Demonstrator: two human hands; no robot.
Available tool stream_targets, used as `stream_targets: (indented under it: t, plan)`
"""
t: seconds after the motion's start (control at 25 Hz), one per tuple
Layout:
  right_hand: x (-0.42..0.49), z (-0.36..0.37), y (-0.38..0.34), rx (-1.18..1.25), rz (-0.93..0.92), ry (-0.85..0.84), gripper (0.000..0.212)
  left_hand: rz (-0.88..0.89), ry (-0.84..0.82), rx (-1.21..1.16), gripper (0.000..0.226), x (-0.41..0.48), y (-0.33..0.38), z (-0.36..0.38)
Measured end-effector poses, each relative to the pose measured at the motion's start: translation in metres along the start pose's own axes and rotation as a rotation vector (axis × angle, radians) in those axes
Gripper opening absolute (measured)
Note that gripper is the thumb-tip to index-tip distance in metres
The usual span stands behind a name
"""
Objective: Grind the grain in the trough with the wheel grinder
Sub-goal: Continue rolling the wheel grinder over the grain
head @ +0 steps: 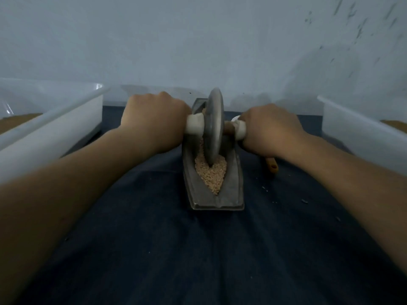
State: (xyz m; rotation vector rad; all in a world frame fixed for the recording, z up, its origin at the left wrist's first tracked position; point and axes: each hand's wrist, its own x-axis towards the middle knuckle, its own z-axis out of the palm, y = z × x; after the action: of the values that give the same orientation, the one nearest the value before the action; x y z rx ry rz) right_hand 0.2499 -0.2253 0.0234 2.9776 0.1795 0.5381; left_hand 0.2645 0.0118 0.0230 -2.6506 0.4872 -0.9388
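A grey metal boat-shaped trough [231,190] lies lengthwise on the dark cloth in front of me. Pale tan grain [211,175] fills its groove. A grey metal wheel grinder [214,126] stands upright on edge in the groove, its rim sunk into the grain. A white-sleeved axle handle [195,126] sticks out on each side of the wheel. My left hand [154,119] grips the left end of the handle. My right hand [268,130] grips the right end. The far end of the trough is hidden behind the wheel.
A white plastic tub [50,128] with brown material stands at the left, and another white tub [363,133] at the right. A small wooden tool's end [272,167] pokes out under my right wrist. A pale wall rises close behind. Crumbs dot the dark cloth [198,249].
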Motion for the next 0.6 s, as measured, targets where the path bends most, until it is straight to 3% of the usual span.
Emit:
stream_targets:
  t: [0.2,0.36,0.6]
  plan:
    - [0.038,0.011,-0.008,-0.058,0.073,0.174,0.011,-0.086,-0.003,-0.059,0.007,0.033,-0.003,0.029]
    - [0.030,0.003,-0.012,-0.072,0.031,0.169,0.011,-0.095,-0.006,-0.131,0.006,0.024,-0.002,0.028]
    - [-0.035,-0.019,-0.009,-0.084,-0.049,0.081,0.007,0.037,-0.008,-0.096,0.010,-0.027,-0.005,-0.013]
